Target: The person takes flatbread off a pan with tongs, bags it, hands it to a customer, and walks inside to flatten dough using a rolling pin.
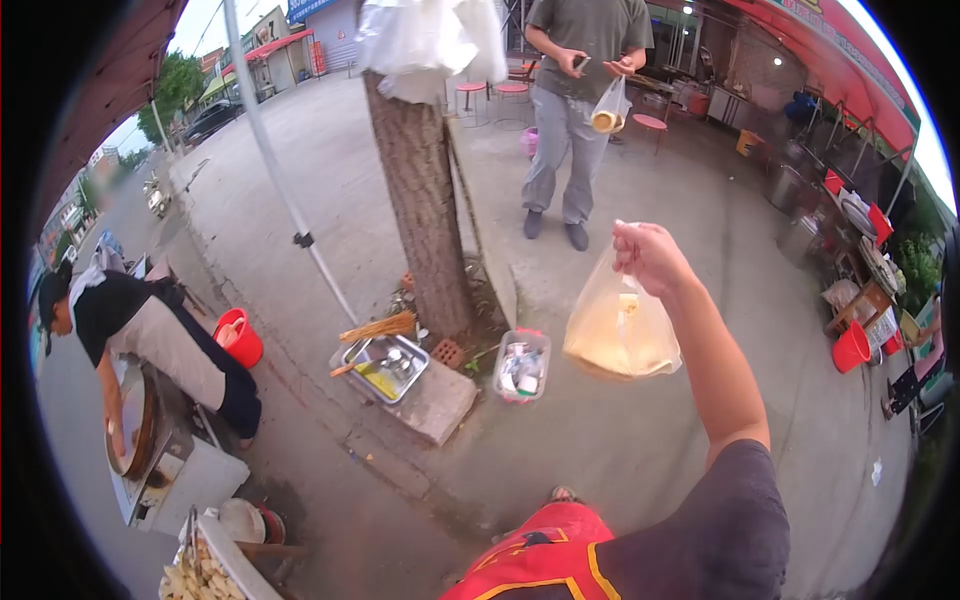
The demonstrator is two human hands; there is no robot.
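Note:
My right hand (648,258) is closed around the gathered top of a thin plastic bag (622,335), my arm stretched out in front of me. Pale yellow, flat-looking food shows through the bag, which hangs well above the ground; its exact kind is hard to make out. My left hand is out of the picture. Facing me stands a person in a grey T-shirt (590,45), with a small plastic bag (608,112) holding something round and yellowish hanging from one hand. Their other hand holds a small dark object.
White plastic bags (430,45) hang on a tree trunk (420,200). Below lie a metal tray (385,370), a straw brush (380,327) and a plastic tub (522,365). At left, a co-worker (150,320) bends over a round pan (135,430) beside a red bucket (238,340).

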